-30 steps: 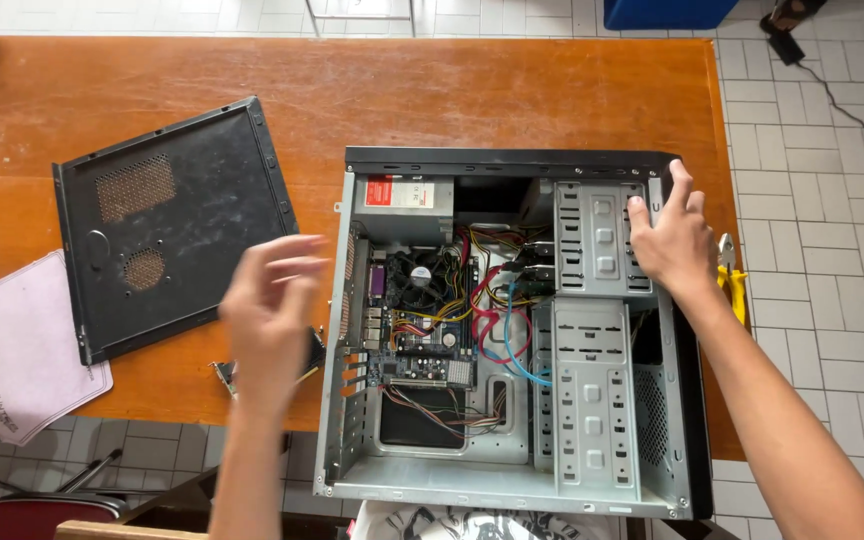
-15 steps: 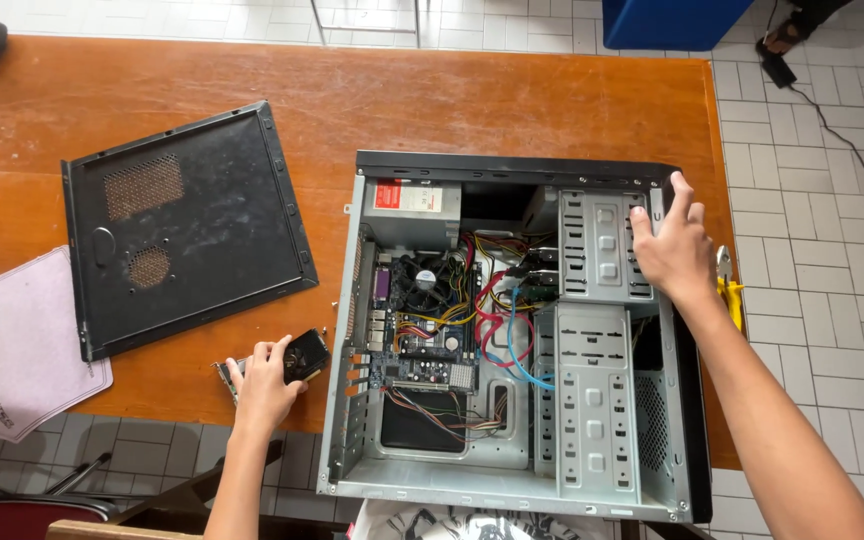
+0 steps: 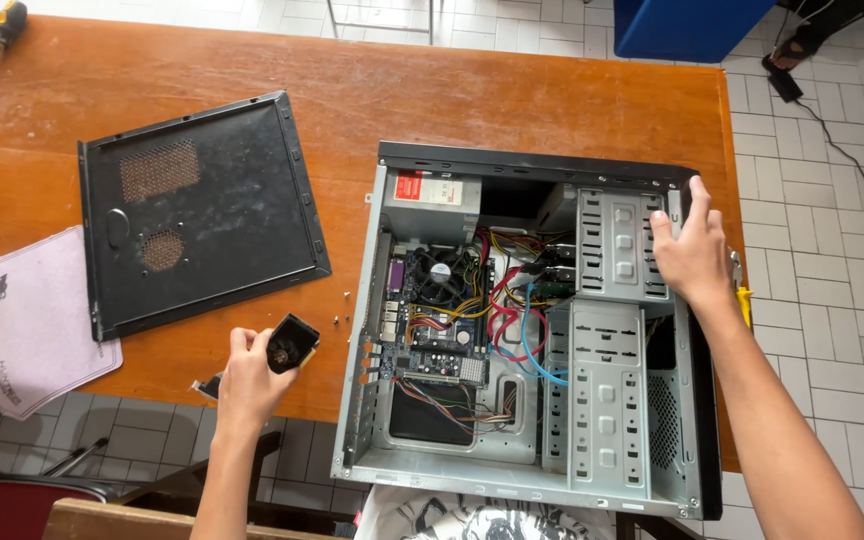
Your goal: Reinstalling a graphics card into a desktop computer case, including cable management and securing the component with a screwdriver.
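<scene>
From my remote seat I see an orange-brown wooden table (image 3: 512,90). On it lies a black side panel (image 3: 202,215) with dusty perforated patches. The computer case (image 3: 537,470) is grey metal edged in black, its cables (image 3: 512,300) red, blue and yellow. A pale pink cloth (image 3: 22,325) carries a small dark print. My left hand (image 3: 247,375) holds a small black part (image 3: 292,343). The screwdriver (image 3: 0,28) handle is yellow and black. The floor (image 3: 832,220) is pale grey tile, with a blue bin (image 3: 687,25) on it.
</scene>
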